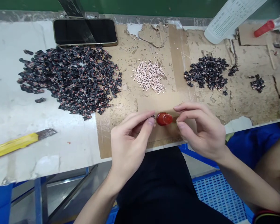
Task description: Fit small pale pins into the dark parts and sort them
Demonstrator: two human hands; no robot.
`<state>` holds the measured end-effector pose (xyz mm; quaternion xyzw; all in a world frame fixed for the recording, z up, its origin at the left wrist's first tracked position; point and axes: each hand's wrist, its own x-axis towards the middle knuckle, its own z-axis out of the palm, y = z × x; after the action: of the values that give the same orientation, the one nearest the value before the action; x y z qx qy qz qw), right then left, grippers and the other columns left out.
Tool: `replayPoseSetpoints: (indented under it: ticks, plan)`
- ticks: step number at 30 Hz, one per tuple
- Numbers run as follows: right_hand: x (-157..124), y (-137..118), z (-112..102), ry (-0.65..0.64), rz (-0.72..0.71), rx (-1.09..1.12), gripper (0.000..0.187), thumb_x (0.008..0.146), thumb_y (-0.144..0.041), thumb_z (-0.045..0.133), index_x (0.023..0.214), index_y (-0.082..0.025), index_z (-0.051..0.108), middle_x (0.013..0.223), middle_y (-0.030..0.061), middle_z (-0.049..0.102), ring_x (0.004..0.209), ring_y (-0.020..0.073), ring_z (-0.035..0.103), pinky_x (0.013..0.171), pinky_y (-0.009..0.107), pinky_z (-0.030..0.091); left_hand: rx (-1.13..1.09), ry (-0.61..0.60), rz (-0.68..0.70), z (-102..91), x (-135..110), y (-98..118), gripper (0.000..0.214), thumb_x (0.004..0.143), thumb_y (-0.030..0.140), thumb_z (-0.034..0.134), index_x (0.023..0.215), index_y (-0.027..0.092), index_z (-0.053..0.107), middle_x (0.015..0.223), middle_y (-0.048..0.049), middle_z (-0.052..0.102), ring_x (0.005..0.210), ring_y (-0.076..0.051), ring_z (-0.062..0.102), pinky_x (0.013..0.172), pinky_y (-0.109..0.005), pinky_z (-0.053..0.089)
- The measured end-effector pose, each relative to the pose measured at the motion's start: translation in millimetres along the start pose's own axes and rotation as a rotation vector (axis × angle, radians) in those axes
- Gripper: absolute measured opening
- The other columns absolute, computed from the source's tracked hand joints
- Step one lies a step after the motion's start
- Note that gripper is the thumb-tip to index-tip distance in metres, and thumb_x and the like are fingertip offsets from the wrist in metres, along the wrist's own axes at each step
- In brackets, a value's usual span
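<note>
Left hand (128,140) and right hand (202,130) pinch a small red plastic part (164,119) between them, dark components (70,81) heaped beyond.

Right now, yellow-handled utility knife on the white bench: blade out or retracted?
Out: a long dark steel blade projects from the end of the yellow plastic handle, lying on the white bench top.

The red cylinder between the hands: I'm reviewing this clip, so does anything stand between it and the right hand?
Only a thin wire, pinched in the right hand, spans the gap to the red cylinder; nothing else stands there.
</note>
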<state>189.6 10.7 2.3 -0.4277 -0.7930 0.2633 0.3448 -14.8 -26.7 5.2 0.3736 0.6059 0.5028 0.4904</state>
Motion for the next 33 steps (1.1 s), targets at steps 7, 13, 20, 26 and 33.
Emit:
replayPoseSetpoints:
  ticks: [7, 13, 20, 26, 33]
  plan:
    - [-1.6, -13.8, -10.0, 0.011, 0.359, 0.674, 0.013, 0.098, -0.014, 0.064, 0.096, -0.024, 0.072, 0.111, 0.0031, 0.070, 0.103, 0.0171, 0.072, 0.093, 0.031, 0.062, -0.394, -0.196, -0.271, 16.4, -7.0, 12.2, 0.006, 0.088, 0.019, 0.082, 0.092, 0.022, 0.084, 0.080, 0.0018, 0.082, 0.067, -0.008, 0.076, 0.067, -0.012, 0.062]
    - [-5.0, -6.3, -6.6, 0.070, 0.237, 0.366, 0.013, 0.095, -0.012, 0.066, 0.094, -0.024, 0.069, 0.110, 0.0047, 0.071, 0.106, 0.0196, 0.069, 0.097, 0.036, 0.058, -0.462, -0.130, -0.233, 16.6, -8.6, 7.2, 0.002, 0.089, 0.022, 0.082, 0.087, 0.022, 0.083, 0.076, 0.0026, 0.080, 0.066, -0.006, 0.073, 0.063, -0.010, 0.060]
    - [-3.5, 8.6, 5.3, 0.033, -0.039, -0.114, 0.015, 0.091, -0.011, 0.067, 0.098, -0.024, 0.066, 0.113, 0.0081, 0.073, 0.103, 0.0251, 0.071, 0.092, 0.046, 0.057, -0.348, 0.017, -0.173, 0.9, -8.0, -0.8, 0.003, 0.087, 0.022, 0.083, 0.089, 0.022, 0.084, 0.079, 0.0002, 0.081, 0.069, -0.011, 0.075, 0.067, -0.016, 0.062]
    - [-0.8, 7.3, 7.5, 0.015, -0.135, -0.203, 0.019, 0.090, -0.009, 0.067, 0.100, -0.025, 0.065, 0.113, 0.0085, 0.074, 0.103, 0.0265, 0.071, 0.090, 0.046, 0.057, -0.386, 0.005, -0.169, -0.3, -6.7, -4.6, 0.006, 0.089, 0.019, 0.081, 0.090, 0.024, 0.084, 0.079, 0.0024, 0.081, 0.071, -0.008, 0.075, 0.068, -0.012, 0.061]
    - [0.2, 10.3, 8.8, 0.002, -0.195, -0.248, 0.020, 0.089, -0.009, 0.067, 0.102, -0.023, 0.065, 0.110, 0.0098, 0.074, 0.104, 0.0276, 0.071, 0.089, 0.047, 0.058, -0.402, 0.008, -0.155, -0.2, -5.7, -4.2, 0.008, 0.089, 0.017, 0.080, 0.090, 0.024, 0.084, 0.079, 0.0026, 0.081, 0.071, -0.008, 0.075, 0.069, -0.013, 0.061]
